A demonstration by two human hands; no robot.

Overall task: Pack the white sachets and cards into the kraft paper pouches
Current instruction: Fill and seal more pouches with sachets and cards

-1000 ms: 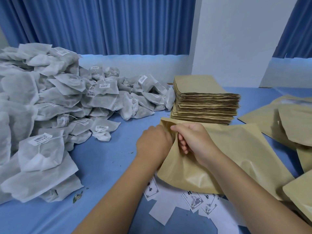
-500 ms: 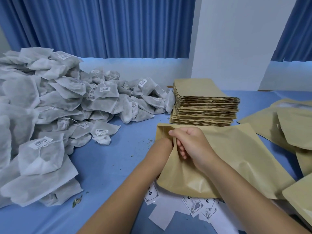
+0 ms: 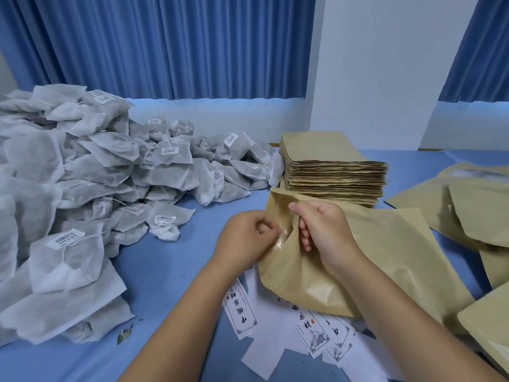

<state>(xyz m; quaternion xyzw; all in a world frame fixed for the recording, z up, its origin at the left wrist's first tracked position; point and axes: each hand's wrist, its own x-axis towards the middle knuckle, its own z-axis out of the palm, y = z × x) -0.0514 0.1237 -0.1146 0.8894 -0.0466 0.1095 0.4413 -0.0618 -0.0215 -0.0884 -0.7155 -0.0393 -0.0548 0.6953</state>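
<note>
Pouch: flat tan kraft paper pouch (image 3: 391,260), ctr of blue table (image 3: 170,260), mouth parted toward 10 o'clock.
L hand (image 3: 245,241): at mouth's near lip, fingers curled, pinching it.
R hand (image 3: 327,230): grips upper lip, thumb over, fingers inside.
Sachets: heap of white mesh sachets (image 3: 82,188), 9 o'clock.
Cards: white printed paper cards (image 3: 241,312), 6 o'clock, partly under pouch.
Stack: neat stack of flat kraft pouches (image 3: 330,172), 12 o'clock.
</note>
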